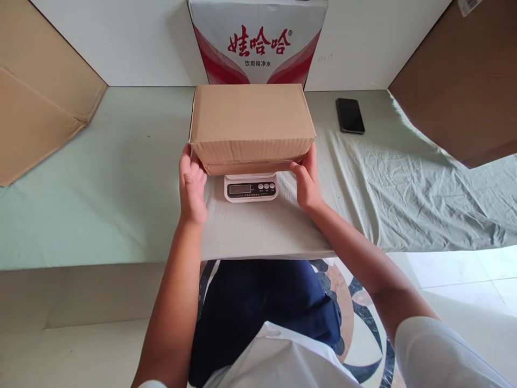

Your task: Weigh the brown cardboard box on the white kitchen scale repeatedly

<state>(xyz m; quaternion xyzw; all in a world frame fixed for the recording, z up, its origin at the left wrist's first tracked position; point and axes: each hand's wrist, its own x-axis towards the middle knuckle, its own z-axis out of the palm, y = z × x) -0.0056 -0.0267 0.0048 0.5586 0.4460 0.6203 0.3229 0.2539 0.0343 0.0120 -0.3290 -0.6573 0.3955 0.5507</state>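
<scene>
A closed brown cardboard box [250,116] is over a small white digital scale [252,188], hiding the scale's platform. Only the scale's front, with its display and several buttons, shows below the box. At the box's lower left corner is my left hand [193,186], fingers reaching up along its side. My right hand [306,180] grips the lower right corner, the thumb against the front edge. The fingers of both hands are partly hidden behind the box. I cannot tell whether the box rests on the scale or is held just above it.
Behind the box stands a white and red carton [260,43] with Chinese lettering, against the wall. A black phone [350,115] lies to the right on the green cloth [137,178]. Large cardboard panels [44,86] stand at both sides. The table's front edge is near my lap.
</scene>
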